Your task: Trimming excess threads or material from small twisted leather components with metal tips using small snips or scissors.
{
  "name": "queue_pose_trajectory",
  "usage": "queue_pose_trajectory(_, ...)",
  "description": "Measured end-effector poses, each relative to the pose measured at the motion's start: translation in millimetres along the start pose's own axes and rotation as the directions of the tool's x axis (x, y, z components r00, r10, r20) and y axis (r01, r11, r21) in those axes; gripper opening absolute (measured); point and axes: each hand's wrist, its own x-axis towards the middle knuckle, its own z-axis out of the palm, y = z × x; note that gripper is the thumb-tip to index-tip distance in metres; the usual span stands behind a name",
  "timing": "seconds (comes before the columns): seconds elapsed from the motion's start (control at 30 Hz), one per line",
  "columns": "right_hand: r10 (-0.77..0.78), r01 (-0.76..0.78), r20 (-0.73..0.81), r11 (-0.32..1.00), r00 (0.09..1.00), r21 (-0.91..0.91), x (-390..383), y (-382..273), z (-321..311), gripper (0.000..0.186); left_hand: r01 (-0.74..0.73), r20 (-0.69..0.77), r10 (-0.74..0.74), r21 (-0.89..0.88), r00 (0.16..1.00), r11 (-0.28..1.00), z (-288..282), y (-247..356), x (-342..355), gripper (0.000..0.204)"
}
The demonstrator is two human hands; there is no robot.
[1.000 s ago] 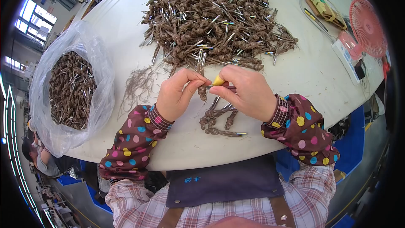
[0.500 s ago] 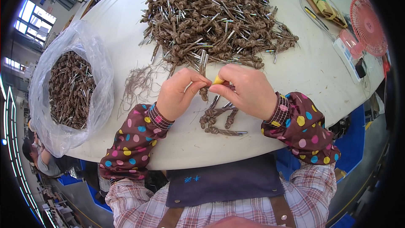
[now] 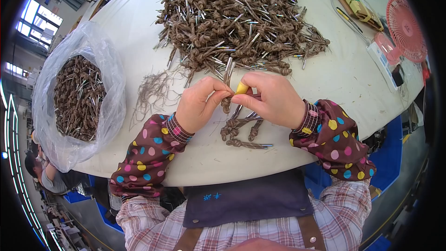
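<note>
Two-handed pinch over rounded white table: with left hand, at brown knotted cord with silver tips; with right hand, on maroon tool, partly hidden. Possible cord damage from slipping.

Pink fan, bright window.

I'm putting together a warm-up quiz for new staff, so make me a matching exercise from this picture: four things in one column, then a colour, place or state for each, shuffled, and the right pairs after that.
Column one:
1. Round fan
2. Plastic bag
3. Left hand
4. Loose threads

Column two:
A. Pinching at a knotted cord
B. In a thin tangle on the table
C. Pink
D. See-through and open, with brown pieces inside

Pairs: 1-C, 2-D, 3-A, 4-B.
</note>
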Motion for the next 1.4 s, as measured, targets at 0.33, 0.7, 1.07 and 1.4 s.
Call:
queue_pose_trajectory(0.33,-0.036,0.036,-0.004,0.998,0.999,-0.058,-0.6,-2.8,-0.1,0.025,-0.048,0.013,0.048,-0.008,0.999,0.999,0.3,-2.1,-2.0,0.004)
queue_pose_trajectory(0.7,0.213,-0.199,0.042,0.799,0.976,0.568,15.6,11.9,7.6,0.022,-0.182,0.165,0.187,-0.045,0.968,0.982,-1.2,0.1,2.3,0.003)
queue_pose_trajectory(1.07,0.209,-0.146,-0.145,0.924,0.967,0.353,8.2,1.5,-14.4,0.015,0.147,-0.061,-0.133,0.384,0.989,0.912,-27.1,-20.4,12.2,0.016)
queue_pose_trajectory(1.4,0.154,-0.12,-0.106,0.955,0.982,0.271,7.5,-2.5,-13.8,0.022,0.217,0.367,-0.159,-0.122,0.916,0.969,-15.6,8.8,7.7,0.041)
